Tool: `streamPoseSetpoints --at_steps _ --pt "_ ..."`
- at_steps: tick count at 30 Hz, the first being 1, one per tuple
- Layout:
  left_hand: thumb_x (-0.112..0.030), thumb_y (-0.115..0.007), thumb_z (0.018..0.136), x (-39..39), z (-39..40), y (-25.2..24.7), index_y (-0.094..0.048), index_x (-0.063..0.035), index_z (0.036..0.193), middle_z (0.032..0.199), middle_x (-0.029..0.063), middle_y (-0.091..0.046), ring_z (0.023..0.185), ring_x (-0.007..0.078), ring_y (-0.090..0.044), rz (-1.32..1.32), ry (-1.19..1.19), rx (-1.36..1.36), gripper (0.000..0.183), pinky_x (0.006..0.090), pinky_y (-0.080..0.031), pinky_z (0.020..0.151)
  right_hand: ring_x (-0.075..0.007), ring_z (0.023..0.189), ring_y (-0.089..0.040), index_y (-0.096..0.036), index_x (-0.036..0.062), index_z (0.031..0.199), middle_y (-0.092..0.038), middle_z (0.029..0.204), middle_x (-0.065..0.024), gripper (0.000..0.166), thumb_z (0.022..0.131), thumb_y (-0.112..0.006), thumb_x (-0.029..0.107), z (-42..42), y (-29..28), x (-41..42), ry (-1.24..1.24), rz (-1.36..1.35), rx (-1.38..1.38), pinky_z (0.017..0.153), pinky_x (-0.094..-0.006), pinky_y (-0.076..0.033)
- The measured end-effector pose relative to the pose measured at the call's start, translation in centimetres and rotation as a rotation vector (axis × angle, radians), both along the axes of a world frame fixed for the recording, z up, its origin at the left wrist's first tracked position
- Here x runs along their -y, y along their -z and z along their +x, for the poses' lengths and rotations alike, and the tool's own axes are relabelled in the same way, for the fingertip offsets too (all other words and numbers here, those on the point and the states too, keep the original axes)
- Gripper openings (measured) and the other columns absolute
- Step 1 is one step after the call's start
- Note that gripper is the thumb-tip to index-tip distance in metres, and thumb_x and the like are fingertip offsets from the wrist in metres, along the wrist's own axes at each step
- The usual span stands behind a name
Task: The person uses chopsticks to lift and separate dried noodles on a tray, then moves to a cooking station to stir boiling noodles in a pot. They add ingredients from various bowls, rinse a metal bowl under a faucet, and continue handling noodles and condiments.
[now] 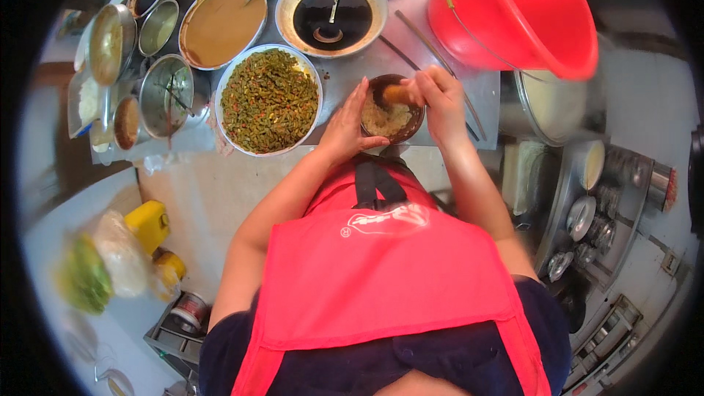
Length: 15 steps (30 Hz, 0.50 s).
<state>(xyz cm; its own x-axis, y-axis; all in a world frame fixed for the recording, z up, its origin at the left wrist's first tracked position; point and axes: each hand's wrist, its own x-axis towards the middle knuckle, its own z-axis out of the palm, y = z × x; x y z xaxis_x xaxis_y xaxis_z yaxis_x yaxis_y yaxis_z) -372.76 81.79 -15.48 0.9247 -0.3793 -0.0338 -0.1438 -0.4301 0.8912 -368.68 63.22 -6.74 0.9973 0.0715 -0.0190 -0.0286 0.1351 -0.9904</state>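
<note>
A brown mortar stands near the table's front edge, with pale crushed food inside. My left hand cups the mortar's left and near side, its thumb along the near rim. My right hand is closed around the wooden pestle, which leans into the mortar with its lower end at the pale food. Left of my left hand is a wide bowl of chopped green vegetables with red bits. Behind the mortar stands a bowl of dark liquid with a ladle in it.
A red plastic bucket stands at the back right, with long sticks beside it. A bowl of brown sauce, a metal bowl and several other bowls crowd the left. A large pot stands right of the table.
</note>
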Motion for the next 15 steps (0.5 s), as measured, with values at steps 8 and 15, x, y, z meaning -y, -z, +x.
streamPoseSetpoints --at_steps 8,15 --pt "-0.024 -0.09 0.058 0.6 0.0 0.0 -0.011 -0.0066 0.151 0.15 0.02 -0.029 0.137 0.0332 -0.034 -0.078 0.007 -0.012 0.123 0.0388 -0.031 0.112 -0.0066 0.057 -0.044 -0.051 0.005 0.07 -0.047 0.062 0.0033 0.027 0.093 -0.059 0.017 -0.1 0.5 0.2 0.055 0.002 -0.119 0.051 -0.0242 -0.036" --pt "-0.022 -0.089 0.06 0.6 0.0 -1.1 -0.003 -0.0105 0.152 0.148 0.0227 -0.031 0.135 0.0374 -0.036 -0.059 0.041 -0.051 0.127 0.0417 -0.034 0.109 -0.0045 0.057 -0.041 -0.053 0.0044 0.068 -0.046 0.06 0.0042 0.029 0.091 -0.062 0.02 0.5 2.1 -0.6 0.0 -0.005 -0.157 0.049 -0.0251 -0.034"
